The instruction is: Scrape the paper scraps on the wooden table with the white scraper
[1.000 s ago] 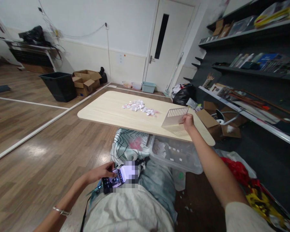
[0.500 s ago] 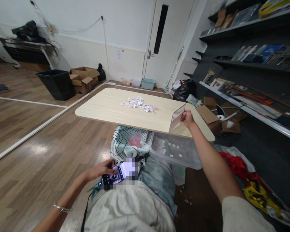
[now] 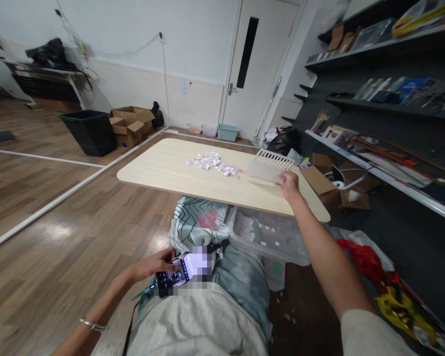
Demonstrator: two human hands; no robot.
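My right hand (image 3: 290,186) is closed on the near right corner of a thin white slotted plastic panel (image 3: 264,169). The panel leans low over the right part of a pale wooden tabletop (image 3: 159,170); whether its lower edge touches the wood I cannot tell. To its left lies a loose heap of small white paper pieces (image 3: 207,160), some with pink marks. My left hand (image 3: 159,263) grips a smartphone (image 3: 170,281) at my lap, thumb over the lit screen. Below the table's near edge sits a clear plastic bin (image 3: 285,232) with several white scraps in it.
A patterned cloth (image 3: 185,222) lies left of the bin. Dark shelves (image 3: 378,111) line the right side, with an open cardboard box (image 3: 321,185) below. Further off stand a black trash bin (image 3: 90,133), cardboard boxes (image 3: 131,123) and a teal basket (image 3: 227,132).
The slotted panel has turned from upright and edge-on to a flatter slant, its far side swinging left toward the paper heap. My left hand stays on the smartphone.
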